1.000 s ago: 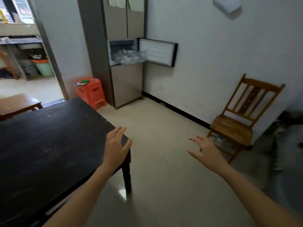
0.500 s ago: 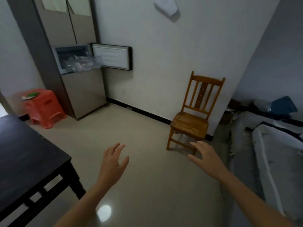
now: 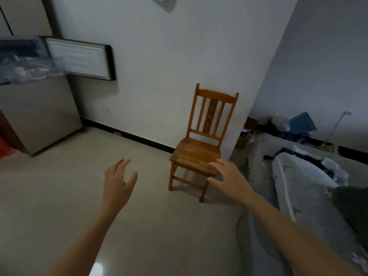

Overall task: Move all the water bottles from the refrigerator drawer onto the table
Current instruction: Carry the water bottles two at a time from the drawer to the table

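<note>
**Q:** Which parts of the person appear, and how are they held?

**A:** Two bare forearms rise from the lower edge. The left hand (image 3: pixel 118 181) sits at lower centre over the pale floor (image 3: pixel 59 196), fingers straight and lightly spread, holding nothing. The right hand (image 3: pixel 229 179), right of centre, is likewise spread and empty. In the frame it overlaps the front corner of the wooden chair (image 3: pixel 199 152), though contact cannot be judged.

**Q:** Where are the task's items?

**A:** At the upper left edge. The refrigerator (image 3: pixel 39 112) is cut off by the frame. Its drawer (image 3: pixel 57 66) stands pulled out, with the small compartment door (image 3: pixel 79 58) swung open to its right against the white wall (image 3: pixel 159 66). The water bottles (image 3: pixel 22 70) show only as clear, blurred shapes inside the drawer, too smeared to count. Both hands are well apart from it.

**Q:** What else is shown?

**A:** The chair stands against the wall at centre. Grey bedding (image 3: pixel 298 186) lies along the right side, and a red object (image 3: pixel 5 150) is cut by the left edge.
</note>
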Motion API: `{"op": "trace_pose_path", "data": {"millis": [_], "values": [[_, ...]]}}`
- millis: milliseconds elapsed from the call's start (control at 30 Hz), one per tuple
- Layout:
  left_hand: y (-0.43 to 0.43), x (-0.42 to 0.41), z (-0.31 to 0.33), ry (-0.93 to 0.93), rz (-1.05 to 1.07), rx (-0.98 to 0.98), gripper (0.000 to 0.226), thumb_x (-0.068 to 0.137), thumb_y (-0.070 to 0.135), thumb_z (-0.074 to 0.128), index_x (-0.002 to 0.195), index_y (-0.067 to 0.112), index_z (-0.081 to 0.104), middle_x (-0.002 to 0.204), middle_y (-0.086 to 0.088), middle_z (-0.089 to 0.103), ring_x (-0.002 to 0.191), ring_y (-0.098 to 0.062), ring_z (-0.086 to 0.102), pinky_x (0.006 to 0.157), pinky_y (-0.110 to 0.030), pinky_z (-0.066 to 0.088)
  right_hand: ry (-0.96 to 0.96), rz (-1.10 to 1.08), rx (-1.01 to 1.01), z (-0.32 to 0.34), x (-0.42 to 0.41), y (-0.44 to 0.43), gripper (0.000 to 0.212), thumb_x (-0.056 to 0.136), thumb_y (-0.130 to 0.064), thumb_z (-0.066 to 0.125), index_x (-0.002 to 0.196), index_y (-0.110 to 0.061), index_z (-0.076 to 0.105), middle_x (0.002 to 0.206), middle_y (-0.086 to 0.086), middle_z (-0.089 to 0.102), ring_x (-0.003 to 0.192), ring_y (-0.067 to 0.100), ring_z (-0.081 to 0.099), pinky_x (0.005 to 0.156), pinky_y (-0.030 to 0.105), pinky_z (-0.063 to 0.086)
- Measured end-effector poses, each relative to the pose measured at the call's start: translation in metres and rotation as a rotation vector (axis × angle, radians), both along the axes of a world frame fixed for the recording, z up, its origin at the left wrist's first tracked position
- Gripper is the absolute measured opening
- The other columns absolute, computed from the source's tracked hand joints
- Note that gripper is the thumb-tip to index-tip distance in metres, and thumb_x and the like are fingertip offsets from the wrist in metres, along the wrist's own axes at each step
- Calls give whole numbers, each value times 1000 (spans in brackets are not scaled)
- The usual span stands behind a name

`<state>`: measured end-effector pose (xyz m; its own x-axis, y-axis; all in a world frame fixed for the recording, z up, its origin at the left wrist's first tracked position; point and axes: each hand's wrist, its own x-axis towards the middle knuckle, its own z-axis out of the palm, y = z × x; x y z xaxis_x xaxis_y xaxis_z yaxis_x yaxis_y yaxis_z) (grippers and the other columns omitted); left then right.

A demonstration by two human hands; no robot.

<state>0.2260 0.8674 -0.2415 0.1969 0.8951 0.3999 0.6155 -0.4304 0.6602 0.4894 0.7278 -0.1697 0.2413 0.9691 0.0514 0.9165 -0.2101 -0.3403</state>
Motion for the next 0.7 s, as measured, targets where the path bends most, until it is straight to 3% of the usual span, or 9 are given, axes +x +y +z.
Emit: {"op": "trace_pose_path", "data": {"millis": [233, 400, 700], "values": [[72, 92, 2, -37, -27, -1, 42, 82, 6, 64, 122, -3, 53, 127, -25, 50, 119, -41, 41, 100, -46, 32, -36, 4, -31, 4, 86, 80, 52, 92, -40, 49, 138, -21, 36, 148, 4, 29, 137, 18, 22, 111, 30, 19], [107, 113, 11, -22, -2, 16, 42, 84, 8, 63, 123, -1, 52, 129, -22, 48, 121, -38, 39, 101, -45, 32, -22, 68, -11, 0, 113, 130, 51, 92, -41, 49, 138, -21, 38, 147, 3, 31, 135, 16, 25, 111, 28, 18], [178, 134, -3, 40, 152, 6, 48, 80, 31, 52, 115, 1, 58, 123, -23, 54, 112, -42, 46, 94, -48, 36, -20, 277, 21, -14, 155, 254, 45, 92, -39, 48, 134, -24, 42, 143, -1, 36, 133, 13, 29, 107, 26, 21]]}}
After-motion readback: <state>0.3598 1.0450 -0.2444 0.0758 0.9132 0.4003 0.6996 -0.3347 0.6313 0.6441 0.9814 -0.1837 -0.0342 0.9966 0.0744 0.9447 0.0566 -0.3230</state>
